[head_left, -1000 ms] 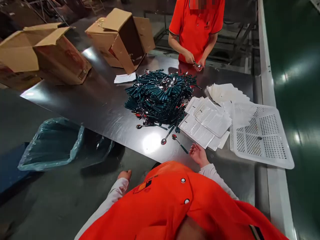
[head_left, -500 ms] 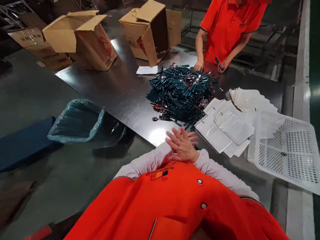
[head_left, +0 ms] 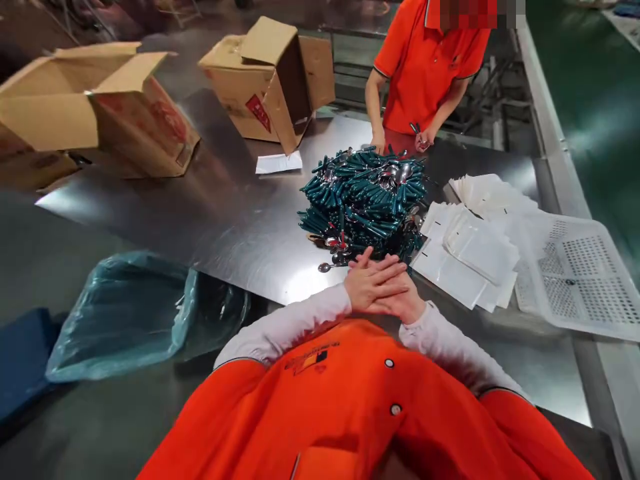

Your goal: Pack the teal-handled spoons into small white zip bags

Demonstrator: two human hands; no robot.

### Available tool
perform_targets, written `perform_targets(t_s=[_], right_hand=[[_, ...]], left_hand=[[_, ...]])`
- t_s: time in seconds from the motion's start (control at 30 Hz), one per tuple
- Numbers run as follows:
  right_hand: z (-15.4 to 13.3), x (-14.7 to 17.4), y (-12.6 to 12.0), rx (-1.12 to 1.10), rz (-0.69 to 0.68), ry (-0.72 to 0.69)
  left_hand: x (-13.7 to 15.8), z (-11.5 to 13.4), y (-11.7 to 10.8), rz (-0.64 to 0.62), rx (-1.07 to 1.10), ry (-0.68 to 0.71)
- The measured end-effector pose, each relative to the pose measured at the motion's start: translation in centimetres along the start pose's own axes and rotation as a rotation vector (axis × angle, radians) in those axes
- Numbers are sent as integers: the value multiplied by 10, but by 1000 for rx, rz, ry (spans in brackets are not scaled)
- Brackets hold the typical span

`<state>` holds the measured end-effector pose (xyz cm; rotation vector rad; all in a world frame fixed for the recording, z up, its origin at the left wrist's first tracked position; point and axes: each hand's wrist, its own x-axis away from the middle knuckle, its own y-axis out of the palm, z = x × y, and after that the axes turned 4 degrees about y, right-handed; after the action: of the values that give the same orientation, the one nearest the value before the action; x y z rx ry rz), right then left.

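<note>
My left hand [head_left: 369, 285] lies across my right hand [head_left: 407, 303], with its fingers stretched out over the right palm. Both hands are empty, and parts of the right fingers are hidden under the left. Just beyond my fingertips rises a big heap of spoons with dark teal handles [head_left: 363, 193] and shiny metal bowls. One loose spoon [head_left: 325, 267] sticks out at the heap's near left edge. To the right of my hands are stacked white plastic bags [head_left: 463, 257], close by my right wrist.
Across the metal table [head_left: 220, 220], a co-worker in an orange shirt [head_left: 425, 60] holds dark-handled cutlery in one hand. Two open cardboard boxes [head_left: 253, 93] stand far left. A white perforated basket [head_left: 595, 267] sits right; a lined bin [head_left: 120, 320] stands left below the table.
My left hand has come over the top of my right, where the right lay on top before. My head view has shifted, so the boxes sit further left.
</note>
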<state>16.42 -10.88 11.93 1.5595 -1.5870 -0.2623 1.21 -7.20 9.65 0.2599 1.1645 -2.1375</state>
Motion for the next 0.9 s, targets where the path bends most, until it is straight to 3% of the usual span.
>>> perform_targets(t_s=[0.1, 0.17, 0.23, 0.33, 0.43, 0.53, 0.63, 0.8, 0.9], right_hand=[[-14, 8, 23, 115, -92, 81], [-37, 15, 24, 274, -56, -92], [-65, 17, 18, 511, 74, -363], [-112, 0, 5, 871, 318, -698], [-164, -46, -11, 1087, 361, -810], [-212, -106, -23, 1258, 196, -710], [-240, -160, -25, 1292, 22, -594], [-241, -213, -24, 1200, -202, -353], [-241, -221, -32, 1015, -164, -193]], left_hand=[[38, -48, -29, 5, -47, -185], [65, -75, -54, 55, -82, -451], [89, -94, -73, 36, -120, -649], [112, -110, -82, -6, -200, -765], [117, -113, -74, 52, -222, -823], [113, -109, -59, 108, -161, -844], [112, -104, -47, 150, -89, -850], [132, -96, -37, 231, -60, -988], [145, -89, -35, 236, -64, -1090]])
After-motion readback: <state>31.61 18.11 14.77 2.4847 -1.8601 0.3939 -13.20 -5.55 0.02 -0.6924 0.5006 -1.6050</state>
